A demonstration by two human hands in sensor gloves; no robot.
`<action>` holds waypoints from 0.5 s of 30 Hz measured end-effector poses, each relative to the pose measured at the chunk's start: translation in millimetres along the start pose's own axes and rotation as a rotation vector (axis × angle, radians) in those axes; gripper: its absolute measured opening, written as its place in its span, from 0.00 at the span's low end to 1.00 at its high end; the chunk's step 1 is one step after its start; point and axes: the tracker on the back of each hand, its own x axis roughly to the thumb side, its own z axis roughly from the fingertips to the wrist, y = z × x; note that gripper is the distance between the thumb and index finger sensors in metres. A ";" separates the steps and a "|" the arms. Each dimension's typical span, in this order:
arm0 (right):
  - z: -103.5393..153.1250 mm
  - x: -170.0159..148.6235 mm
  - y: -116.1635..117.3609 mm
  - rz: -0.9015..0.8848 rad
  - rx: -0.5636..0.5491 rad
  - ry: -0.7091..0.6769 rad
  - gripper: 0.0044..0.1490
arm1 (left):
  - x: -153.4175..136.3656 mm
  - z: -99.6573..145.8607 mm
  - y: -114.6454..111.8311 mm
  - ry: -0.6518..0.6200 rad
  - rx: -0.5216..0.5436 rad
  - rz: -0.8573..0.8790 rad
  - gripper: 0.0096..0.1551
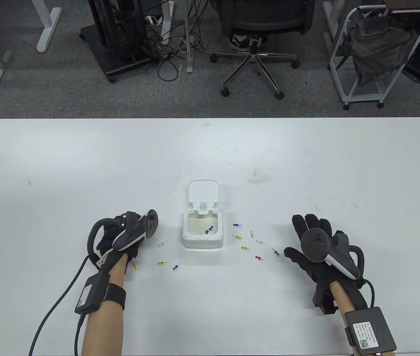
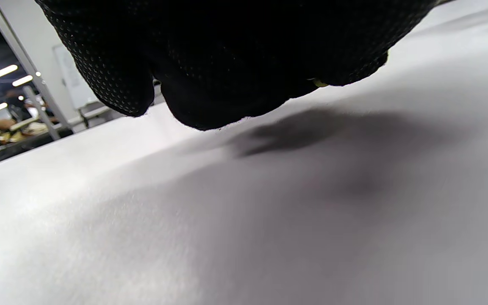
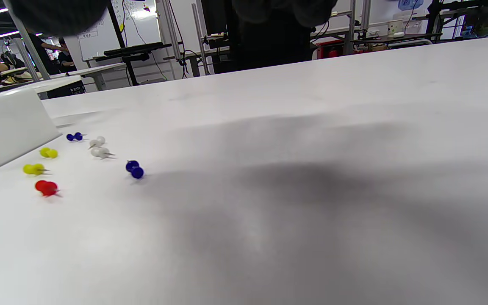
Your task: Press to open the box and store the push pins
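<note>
White table (image 1: 306,167) fronts grey carpet (image 1: 46,92) and office chair (image 1: 254,55).

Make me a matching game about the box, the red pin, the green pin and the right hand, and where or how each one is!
Things:
1. box
2. red pin
3. green pin
4. right hand

Places or states:
A. inside the box
B. lid flipped open
C. fingers spread flat over the table
D. on the table, right of the box

Pairs: 1-B, 2-D, 3-A, 4-C
</note>
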 end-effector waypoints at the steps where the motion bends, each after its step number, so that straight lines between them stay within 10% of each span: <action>1: 0.0 0.1 0.0 -0.001 0.000 -0.001 0.53 | 1.3 1.5 4.5 -0.007 0.013 0.007 0.21; 15: -2.3 -3.8 3.4 -0.012 0.017 0.019 0.53 | 54.7 13.7 57.9 -0.153 0.165 -0.010 0.22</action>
